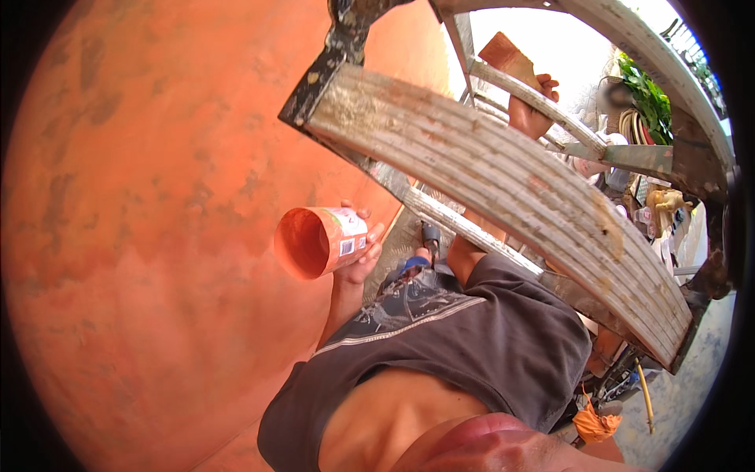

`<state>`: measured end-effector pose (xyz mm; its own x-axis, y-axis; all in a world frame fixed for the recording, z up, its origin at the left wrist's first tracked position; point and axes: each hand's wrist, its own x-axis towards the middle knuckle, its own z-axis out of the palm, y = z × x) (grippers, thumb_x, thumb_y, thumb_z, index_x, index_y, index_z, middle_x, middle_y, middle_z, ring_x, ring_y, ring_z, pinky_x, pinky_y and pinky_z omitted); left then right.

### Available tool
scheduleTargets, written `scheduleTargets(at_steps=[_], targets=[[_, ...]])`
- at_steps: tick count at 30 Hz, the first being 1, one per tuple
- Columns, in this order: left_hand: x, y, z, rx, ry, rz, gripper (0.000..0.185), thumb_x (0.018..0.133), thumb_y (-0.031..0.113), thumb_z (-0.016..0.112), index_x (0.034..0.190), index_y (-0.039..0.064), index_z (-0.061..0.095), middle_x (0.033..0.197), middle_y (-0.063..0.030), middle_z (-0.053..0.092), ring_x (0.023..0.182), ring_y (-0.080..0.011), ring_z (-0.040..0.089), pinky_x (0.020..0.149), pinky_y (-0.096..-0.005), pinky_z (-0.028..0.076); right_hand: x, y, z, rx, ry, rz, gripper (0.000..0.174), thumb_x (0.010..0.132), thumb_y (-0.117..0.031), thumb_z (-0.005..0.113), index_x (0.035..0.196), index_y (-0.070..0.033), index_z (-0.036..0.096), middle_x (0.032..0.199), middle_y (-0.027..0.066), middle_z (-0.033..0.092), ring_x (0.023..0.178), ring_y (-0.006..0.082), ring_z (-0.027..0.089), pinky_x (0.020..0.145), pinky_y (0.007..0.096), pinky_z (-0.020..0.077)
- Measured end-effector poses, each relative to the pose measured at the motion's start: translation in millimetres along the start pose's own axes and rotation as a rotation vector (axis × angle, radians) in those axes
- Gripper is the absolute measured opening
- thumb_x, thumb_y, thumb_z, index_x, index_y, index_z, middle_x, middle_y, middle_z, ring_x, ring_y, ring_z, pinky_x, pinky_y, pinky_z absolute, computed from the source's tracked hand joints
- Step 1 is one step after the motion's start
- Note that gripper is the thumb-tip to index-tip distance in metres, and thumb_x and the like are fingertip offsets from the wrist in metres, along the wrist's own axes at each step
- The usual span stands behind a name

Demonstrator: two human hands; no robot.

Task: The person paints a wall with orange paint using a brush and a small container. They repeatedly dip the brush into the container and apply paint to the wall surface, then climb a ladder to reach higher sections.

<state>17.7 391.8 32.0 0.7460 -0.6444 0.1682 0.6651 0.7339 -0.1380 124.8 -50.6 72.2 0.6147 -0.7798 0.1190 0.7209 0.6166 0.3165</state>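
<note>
My left hand [364, 253] is wrapped around a paint-smeared container [304, 243], cup-shaped, with a printed label; its wide mouth faces the camera and its inside is coated orange. It is close to an orange, patchily painted wall [177, 236]. Beyond the wide ladder step, my right hand [534, 115] grips a flat, orange-stained piece [508, 59] whose material I cannot tell. Its forearm is partly hidden by the step.
A paint-spattered metal ladder [483, 165] crosses the view at close range, beside my chest. Past it are green leaves [646, 94], mixed household items and an orange bag [596, 422]. A sandalled foot [431, 234] shows on the floor below.
</note>
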Motion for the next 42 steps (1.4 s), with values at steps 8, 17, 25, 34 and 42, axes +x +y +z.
scheduleTargets(at_steps=[8, 17, 25, 34, 42], targets=[[50.4, -7.6, 5.4, -0.013, -0.057, -0.091, 0.046, 0.104, 0.035, 0.054, 0.147, 0.019, 0.053, 0.137, -0.0162, 0.053, 0.104, -0.0376, 0.052, 0.060, -0.0362, 0.056, 42.8, -9.0, 4.7, -0.078, -0.005, -0.076, 0.027, 0.089, 0.009, 0.065, 0.072, -0.012, 0.064, 0.100, 0.0053, 0.074, 0.108, 0.0273, 0.067, 0.111, 0.0559, 0.0452], [127.3, -33.7, 54.2, 0.010, 0.094, -0.106, 0.047, 0.103, 0.036, 0.055, 0.147, 0.019, 0.053, 0.136, -0.0160, 0.053, 0.104, -0.0379, 0.053, 0.059, -0.0370, 0.056, 121.8, -6.4, -3.0, 0.017, 0.140, -0.073, 0.025, 0.086, 0.009, 0.068, 0.073, -0.012, 0.064, 0.098, 0.0095, 0.074, 0.106, 0.0286, 0.068, 0.105, 0.0531, 0.0508], [156.8, -41.2, 86.1, 0.065, 0.148, -0.124, 0.046, 0.103, 0.036, 0.055, 0.146, 0.019, 0.054, 0.135, -0.0144, 0.051, 0.104, -0.0372, 0.052, 0.061, -0.0382, 0.057, 143.4, -30.8, -15.2, 0.041, 0.187, -0.060, 0.015, 0.088, 0.004, 0.068, 0.085, -0.010, 0.063, 0.102, 0.0100, 0.073, 0.107, 0.0273, 0.068, 0.105, 0.0495, 0.0509], [142.0, -39.1, 74.7, 0.002, 0.165, -0.110, 0.050, 0.099, 0.039, 0.061, 0.146, 0.021, 0.056, 0.137, -0.0148, 0.052, 0.106, -0.0374, 0.054, 0.060, -0.0368, 0.056, 147.1, -28.7, -29.8, -0.063, 0.229, -0.034, 0.014, 0.092, 0.000, 0.067, 0.100, -0.009, 0.061, 0.108, 0.0099, 0.071, 0.107, 0.0258, 0.067, 0.104, 0.0459, 0.0509], [147.4, -20.3, 64.0, 0.059, 0.059, -0.246, 0.060, 0.094, 0.047, 0.066, 0.145, 0.018, 0.054, 0.134, -0.0156, 0.054, 0.104, -0.0353, 0.055, 0.059, -0.0337, 0.054, 130.9, -58.9, -66.7, -0.147, 0.305, -0.037, 0.021, 0.095, -0.003, 0.065, 0.114, -0.007, 0.059, 0.113, 0.0098, 0.070, 0.107, 0.0245, 0.066, 0.104, 0.0426, 0.0509]])
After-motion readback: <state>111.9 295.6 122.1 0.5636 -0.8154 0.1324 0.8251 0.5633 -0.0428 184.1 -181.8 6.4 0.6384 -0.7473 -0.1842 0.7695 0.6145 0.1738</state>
